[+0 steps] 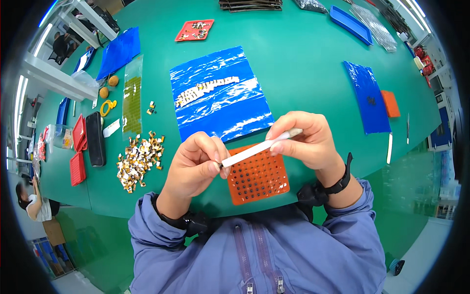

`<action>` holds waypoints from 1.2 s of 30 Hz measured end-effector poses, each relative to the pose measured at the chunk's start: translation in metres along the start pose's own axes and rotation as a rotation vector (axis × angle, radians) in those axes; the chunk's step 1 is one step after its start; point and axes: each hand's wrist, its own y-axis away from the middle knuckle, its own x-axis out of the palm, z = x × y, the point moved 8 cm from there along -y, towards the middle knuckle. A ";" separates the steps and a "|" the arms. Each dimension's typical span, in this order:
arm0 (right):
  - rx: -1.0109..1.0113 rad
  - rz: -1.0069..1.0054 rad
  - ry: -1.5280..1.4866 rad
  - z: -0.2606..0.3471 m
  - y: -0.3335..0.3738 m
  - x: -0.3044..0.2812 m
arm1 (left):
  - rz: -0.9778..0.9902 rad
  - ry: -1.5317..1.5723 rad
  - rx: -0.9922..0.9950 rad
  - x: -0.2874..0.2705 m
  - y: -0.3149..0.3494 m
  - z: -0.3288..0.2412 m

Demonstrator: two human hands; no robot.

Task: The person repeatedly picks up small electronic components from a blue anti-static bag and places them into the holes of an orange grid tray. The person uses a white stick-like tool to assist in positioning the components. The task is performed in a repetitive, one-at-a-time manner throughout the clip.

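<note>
My right hand (pixel 306 139) pinches a slim white stick-like tool (pixel 247 153) near its beige tapered end. The tool slants down toward my left hand (pixel 198 159), whose thumb and fingers are closed on a tiny dark piece (pixel 221 166) at the tool's lower end. Beneath both hands lies an orange plate (pixel 259 196) with rows of holes, many with small black round pieces in them. Just beyond it, a shiny blue sheet (pixel 225 110) bears a slanting band of small white parts (pixel 203 89). A loose pile of small white-and-gold parts (pixel 139 161) sits left of my left hand.
At left are a black case (pixel 95 139), red trays (pixel 77 168) and a greenish strip sheet (pixel 132 98). A red tray of parts (pixel 195 30) lies farther back. On the right are another blue sheet (pixel 362 98), an orange block (pixel 390 104) and tweezers (pixel 408 128). Someone sits far left (pixel 36 203).
</note>
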 end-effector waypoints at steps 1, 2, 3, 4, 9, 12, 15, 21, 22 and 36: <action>0.030 0.002 -0.015 -0.001 0.000 0.000 | -0.007 -0.045 -0.004 0.000 0.000 0.000; -0.018 0.002 0.062 0.001 0.000 -0.001 | -0.013 -0.091 -0.006 0.000 0.000 0.000; -0.065 0.003 0.139 0.004 -0.001 -0.001 | -0.019 -0.138 -0.009 0.000 0.000 0.000; -0.112 0.003 0.216 0.006 -0.001 -0.002 | -0.015 -0.140 -0.007 0.000 0.000 0.000; -0.130 0.050 0.235 0.012 -0.001 0.004 | -0.023 -0.038 0.007 -0.001 0.001 -0.001; -0.134 0.061 0.255 0.012 -0.002 0.005 | -0.006 -0.056 -0.013 0.001 0.001 0.000; -0.218 0.047 0.288 0.016 -0.003 0.007 | -0.026 -0.028 0.008 -0.001 0.002 0.000; -0.185 0.088 0.326 0.014 -0.003 0.008 | -0.010 -0.039 0.021 0.000 0.002 -0.002; -0.196 0.106 0.354 0.014 -0.002 0.009 | -0.007 -0.038 0.018 0.001 0.002 -0.002; -0.298 0.041 0.436 0.023 -0.002 0.012 | 0.045 -0.041 0.036 0.001 0.003 -0.003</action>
